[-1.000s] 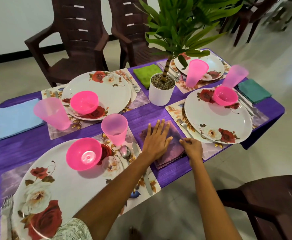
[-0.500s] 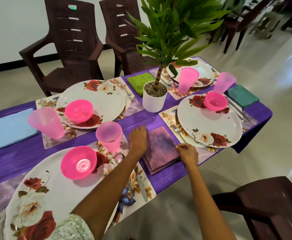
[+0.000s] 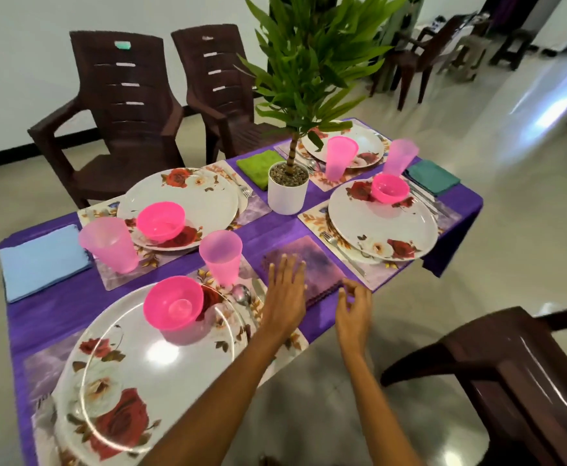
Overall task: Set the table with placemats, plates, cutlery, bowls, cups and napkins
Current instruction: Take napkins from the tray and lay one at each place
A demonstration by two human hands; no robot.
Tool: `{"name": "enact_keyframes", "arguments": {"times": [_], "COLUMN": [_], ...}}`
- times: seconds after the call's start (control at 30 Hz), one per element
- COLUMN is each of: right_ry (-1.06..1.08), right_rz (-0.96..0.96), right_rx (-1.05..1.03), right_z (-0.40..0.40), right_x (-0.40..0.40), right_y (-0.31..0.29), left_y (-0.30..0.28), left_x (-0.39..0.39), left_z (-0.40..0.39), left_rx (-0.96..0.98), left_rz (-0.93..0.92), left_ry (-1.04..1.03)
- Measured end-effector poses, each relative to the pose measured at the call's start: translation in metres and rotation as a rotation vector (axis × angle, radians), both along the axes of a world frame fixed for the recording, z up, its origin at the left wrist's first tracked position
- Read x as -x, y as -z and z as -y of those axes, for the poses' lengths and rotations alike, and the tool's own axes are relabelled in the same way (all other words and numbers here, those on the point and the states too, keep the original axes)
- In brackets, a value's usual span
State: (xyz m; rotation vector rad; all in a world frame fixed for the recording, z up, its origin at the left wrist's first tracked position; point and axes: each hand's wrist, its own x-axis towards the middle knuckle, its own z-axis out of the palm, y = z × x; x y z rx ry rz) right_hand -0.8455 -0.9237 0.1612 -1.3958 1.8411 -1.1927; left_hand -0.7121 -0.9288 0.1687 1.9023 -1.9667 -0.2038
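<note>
The purple napkin is now lying flat at two o'clock from the near plate. The left hand is spread flat over its near edge; the right hand has been lifted clear (fingers loosely curled, nothing held). Placement looks finished.

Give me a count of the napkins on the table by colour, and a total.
Light blue napkin: 1
Green napkin: 1
Teal napkin: 1
Purple napkin: 1, under the left hand, with the right hand at its near corner
Total: 4
</note>
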Motion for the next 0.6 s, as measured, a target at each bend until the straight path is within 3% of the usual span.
{"name": "enact_keyframes", "arguments": {"times": [0.17, 0.27, 0.6], "right_ry": [-0.025, 0.117, 0.442], "right_rz": [0.042, 0.092, 0.103], "right_rx": [0.121, 0.105, -0.151], "right_z": [-0.123, -0.212, -0.483], "right_x": [-0.02, -0.02, 0.041], "right_y": [0.01, 0.018, 0.05], "left_y": [0.003, 0.022, 0.056], "left_x": [0.027, 0.038, 0.085], "left_z": [-0.107, -0.188, -0.445], "left_rx": [-0.043, -0.006, -0.181], "left_rz": [-0.004, 0.0, -0.085], "left_ry": [0.216, 0.31, 0.598]}}
